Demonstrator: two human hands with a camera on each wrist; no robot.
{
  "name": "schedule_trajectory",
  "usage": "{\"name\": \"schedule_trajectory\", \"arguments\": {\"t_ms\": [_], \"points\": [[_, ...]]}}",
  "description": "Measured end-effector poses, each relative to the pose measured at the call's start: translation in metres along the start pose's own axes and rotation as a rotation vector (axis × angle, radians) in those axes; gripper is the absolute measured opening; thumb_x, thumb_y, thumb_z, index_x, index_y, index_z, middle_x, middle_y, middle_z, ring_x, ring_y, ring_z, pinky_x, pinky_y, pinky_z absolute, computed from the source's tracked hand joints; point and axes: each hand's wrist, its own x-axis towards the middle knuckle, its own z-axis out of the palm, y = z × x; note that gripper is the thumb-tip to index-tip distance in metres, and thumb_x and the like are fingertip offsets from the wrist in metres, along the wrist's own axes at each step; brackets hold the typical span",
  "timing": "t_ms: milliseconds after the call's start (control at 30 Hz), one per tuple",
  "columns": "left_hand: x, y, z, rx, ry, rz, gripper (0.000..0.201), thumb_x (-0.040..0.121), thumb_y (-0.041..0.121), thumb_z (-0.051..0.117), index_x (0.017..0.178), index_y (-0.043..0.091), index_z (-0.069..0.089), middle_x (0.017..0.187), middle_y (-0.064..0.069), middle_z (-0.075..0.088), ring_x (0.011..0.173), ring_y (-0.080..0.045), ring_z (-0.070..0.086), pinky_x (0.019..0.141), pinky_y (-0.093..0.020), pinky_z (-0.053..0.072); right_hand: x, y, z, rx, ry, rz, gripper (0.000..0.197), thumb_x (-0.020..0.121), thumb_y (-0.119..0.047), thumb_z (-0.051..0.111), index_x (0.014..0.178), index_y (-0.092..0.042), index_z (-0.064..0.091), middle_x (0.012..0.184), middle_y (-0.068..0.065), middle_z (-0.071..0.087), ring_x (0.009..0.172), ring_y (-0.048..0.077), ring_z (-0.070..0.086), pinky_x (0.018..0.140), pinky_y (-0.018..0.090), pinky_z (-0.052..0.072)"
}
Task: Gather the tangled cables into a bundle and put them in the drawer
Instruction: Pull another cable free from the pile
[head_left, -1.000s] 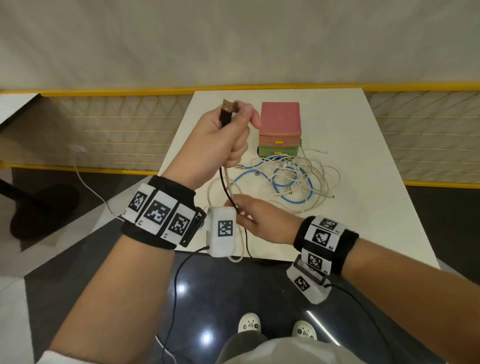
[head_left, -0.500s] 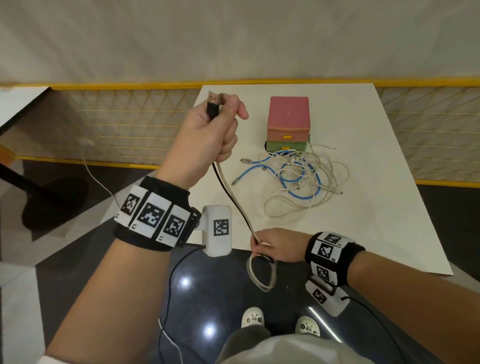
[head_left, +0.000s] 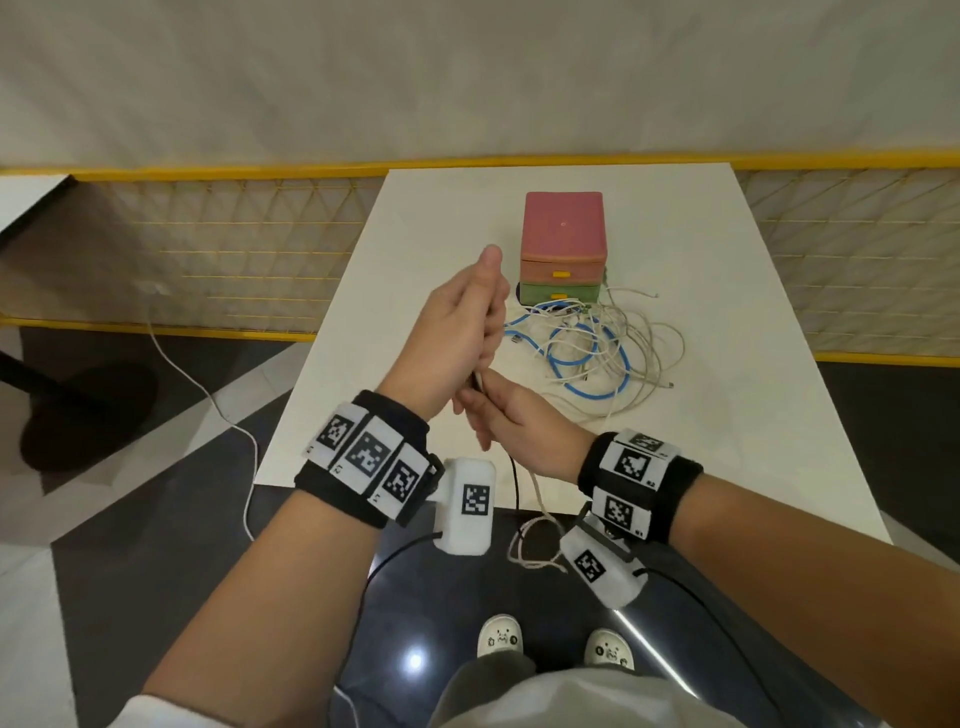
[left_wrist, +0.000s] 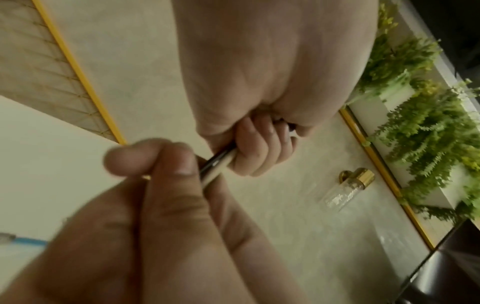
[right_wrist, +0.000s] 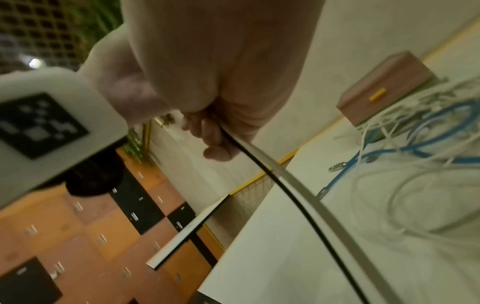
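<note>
The left hand (head_left: 457, 332) was raised over the near left part of the white table (head_left: 727, 415), its fingers curled tight around a black cable (right_wrist: 285, 191) and a pale cable (right_wrist: 306, 195) that ran side by side out of the bottom of the fist. Just below it, the right hand (head_left: 514, 426) pinched the same 2 cables between thumb and fingertips, the 2 hands almost touching. From the right hand the cables dropped past the table's near edge and ended in a small hanging loop (head_left: 535, 545) above the dark floor.

The rest of the tangled cables (head_left: 602, 353), white ones mixed with a blue one, lay in a loose heap on the table, right in front of the small set of drawers (head_left: 563, 244). That unit had a pink top, a pink drawer and a green drawer below it, each with a yellow handle, and both drawers were closed. Some white strands touched the green drawer's front.
</note>
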Motion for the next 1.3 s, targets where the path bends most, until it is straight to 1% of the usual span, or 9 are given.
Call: {"name": "schedule_trajectory", "arguments": {"t_ms": [267, 400, 500, 633, 767, 900, 1033, 1167, 1300], "points": [[0.021, 0.029, -0.028, -0.131, 0.116, 0.178, 0.043, 0.104, 0.045, 0.028, 0.066, 0.023, 0.030, 0.056, 0.007, 0.019, 0.041, -0.008, 0.014, 0.040, -0.017, 0.013, -0.046, 0.084, -0.028, -0.280, -0.249, 0.318, 0.013, 0.100, -0.015, 0.037, 0.103, -0.011, 0.049, 0.095, 0.006, 0.052, 0.091, 0.018, 0.053, 0.084, 0.029, 0.040], [0.023, 0.015, -0.030, 0.008, 0.033, 0.158, 0.043, 0.103, 0.045, 0.033, 0.067, 0.021, 0.033, 0.057, 0.007, 0.022, 0.044, -0.009, 0.017, 0.040, -0.018, 0.016, -0.064, 0.097, -0.063, -0.403, -0.312, 0.263, 0.067, 0.085, -0.028, 0.065, 0.143, -0.019, 0.033, 0.136, -0.007, 0.039, 0.125, 0.002, 0.038, 0.107, 0.011, 0.024], [0.022, -0.001, -0.017, 0.099, -0.025, 0.100, 0.041, 0.103, 0.042, 0.038, 0.068, 0.020, 0.034, 0.058, 0.007, 0.024, 0.046, -0.010, 0.019, 0.041, -0.020, 0.018, -0.064, 0.102, -0.103, -0.440, -0.251, 0.315, 0.045, 0.076, -0.011, 0.060, 0.117, -0.026, 0.057, 0.123, -0.009, 0.045, 0.108, -0.006, 0.045, 0.090, 0.005, 0.032], [0.029, -0.023, 0.006, 0.224, -0.077, 0.084, 0.041, 0.103, 0.038, 0.042, 0.066, 0.021, 0.035, 0.057, 0.011, 0.028, 0.047, -0.007, 0.024, 0.044, -0.019, 0.022, -0.059, 0.119, -0.143, -0.566, 0.321, 0.405, 0.021, 0.079, -0.005, 0.060, 0.075, -0.026, 0.057, 0.085, 0.002, 0.052, 0.071, 0.020, 0.054, 0.071, 0.027, 0.041], [0.041, -0.034, 0.023, 0.224, -0.053, 0.024, 0.043, 0.101, 0.039, 0.047, 0.062, 0.024, 0.037, 0.055, 0.012, 0.030, 0.048, -0.008, 0.027, 0.046, -0.021, 0.023, -0.039, 0.131, -0.157, -0.633, 0.456, 0.464, 0.016, 0.082, -0.006, 0.061, 0.098, -0.009, 0.063, 0.090, 0.007, 0.051, 0.072, 0.023, 0.053, 0.076, 0.035, 0.048], [0.053, -0.034, 0.035, 0.267, 0.021, -0.013, 0.046, 0.095, 0.043, 0.056, 0.059, 0.018, 0.042, 0.056, 0.008, 0.026, 0.048, -0.007, 0.024, 0.047, -0.022, 0.023, -0.008, 0.145, -0.154, -0.728, 0.198, 0.651, 0.041, 0.089, -0.013, 0.056, 0.130, -0.007, 0.050, 0.125, 0.016, 0.043, 0.098, 0.033, 0.058, 0.092, 0.032, 0.044], [0.060, -0.037, 0.039, 0.267, 0.020, -0.016, 0.047, 0.095, 0.043, 0.056, 0.060, 0.016, 0.039, 0.051, 0.012, 0.025, 0.045, -0.007, 0.023, 0.045, -0.019, 0.021, 0.005, 0.157, -0.157, -0.771, 0.108, 0.734, 0.026, 0.091, -0.013, 0.053, 0.115, -0.006, 0.057, 0.123, 0.016, 0.042, 0.088, 0.030, 0.054, 0.088, 0.028, 0.043], [0.062, -0.042, 0.035, 0.271, 0.001, -0.008, 0.047, 0.097, 0.044, 0.052, 0.054, 0.028, 0.042, 0.052, 0.012, 0.025, 0.050, -0.011, 0.023, 0.050, -0.028, 0.022, 0.007, 0.148, -0.164, -0.681, 0.340, 0.589, 0.016, 0.094, -0.018, 0.050, 0.101, -0.007, 0.061, 0.103, 0.019, 0.060, 0.088, 0.033, 0.059, 0.071, 0.029, 0.038], [0.064, -0.047, 0.031, 0.254, 0.004, 0.031, 0.037, 0.100, 0.038, 0.049, 0.069, 0.022, 0.060, 0.045, 0.013, 0.032, 0.046, -0.009, 0.025, 0.050, -0.027, 0.024, 0.006, 0.102, -0.173, -0.393, 0.628, 0.338, 0.038, 0.092, -0.010, 0.052, 0.126, -0.023, 0.044, 0.084, 0.007, 0.063, 0.070, 0.022, 0.063, 0.067, 0.029, 0.047]]}}
